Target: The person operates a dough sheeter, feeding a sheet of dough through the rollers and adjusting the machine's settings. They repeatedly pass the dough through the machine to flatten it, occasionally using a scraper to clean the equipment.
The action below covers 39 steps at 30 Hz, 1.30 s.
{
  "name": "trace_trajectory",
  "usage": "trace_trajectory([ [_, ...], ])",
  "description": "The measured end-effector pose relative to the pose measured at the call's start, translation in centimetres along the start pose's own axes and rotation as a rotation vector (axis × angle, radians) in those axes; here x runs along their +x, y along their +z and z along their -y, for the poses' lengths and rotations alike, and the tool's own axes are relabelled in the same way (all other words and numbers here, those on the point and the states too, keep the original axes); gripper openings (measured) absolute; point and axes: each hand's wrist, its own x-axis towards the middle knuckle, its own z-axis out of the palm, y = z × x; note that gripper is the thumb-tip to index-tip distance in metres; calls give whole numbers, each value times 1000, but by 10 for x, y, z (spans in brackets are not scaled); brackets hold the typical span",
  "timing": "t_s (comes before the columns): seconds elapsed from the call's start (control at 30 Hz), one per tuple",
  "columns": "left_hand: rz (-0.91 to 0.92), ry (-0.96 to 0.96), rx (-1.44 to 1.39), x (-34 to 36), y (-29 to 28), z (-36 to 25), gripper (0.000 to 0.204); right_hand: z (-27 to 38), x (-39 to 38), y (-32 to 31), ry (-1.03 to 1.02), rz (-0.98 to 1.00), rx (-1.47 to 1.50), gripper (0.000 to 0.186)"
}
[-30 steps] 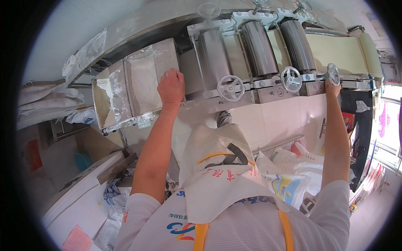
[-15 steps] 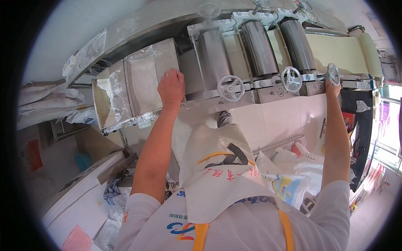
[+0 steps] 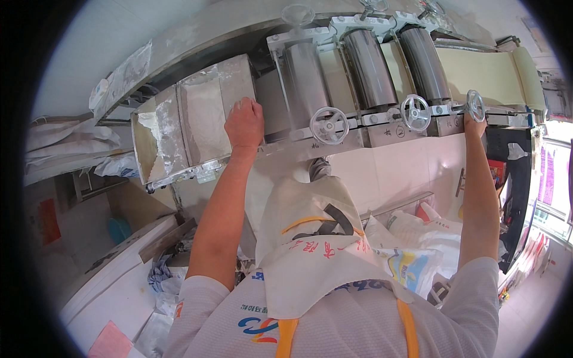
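My left hand (image 3: 245,123) is closed in a fist at the right edge of a flour-dusted metal hopper (image 3: 231,83); what its fingers hold, if anything, is hidden. White flour (image 3: 203,113) lies inside the hopper. My right hand (image 3: 475,127) reaches to the rightmost handwheel (image 3: 476,106) and closes at its lower rim, the fingers partly covered by the wheel. Between my hands stand three steel rollers, among them a middle roller (image 3: 370,68). A pale yellow dough sheet (image 3: 477,74) runs out past the last roller to a dough roll (image 3: 527,77) at the far right.
Two more handwheels, one of them the left handwheel (image 3: 329,126), stick out toward me from the machine's near side. White sacks (image 3: 424,238) are piled at lower right. A white worktop (image 3: 113,286) stands at lower left, beside plastic bags. A black panel (image 3: 516,197) rises at right.
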Motion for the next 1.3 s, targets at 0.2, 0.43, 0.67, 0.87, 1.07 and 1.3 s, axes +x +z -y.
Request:
trace_trajectory([
  [0.2, -6, 1, -4, 1, 1, -1, 21, 0, -2, -3, 36, -3, 57, 42],
  [0.43, -7, -4, 6, 0, 2, 1, 22, -5, 1, 1, 6, -12, 45, 43],
  [0.67, -10, -2, -3, 0, 1, 0, 22, -9, 2, 4, 10, -17, 81, 42],
  [0.87, -15, -1, -3, -1, 1, 1, 21, -3, -1, 4, 21, -21, 88, 41],
  [1.07, -1, -1, -7, 0, 0, 0, 20, -12, 7, 10, 31, -9, 7, 42],
  [1.3, 6, -34, -25, -3, -2, 4, 23, 7, 0, 9, 3, 25, -81, 44],
])
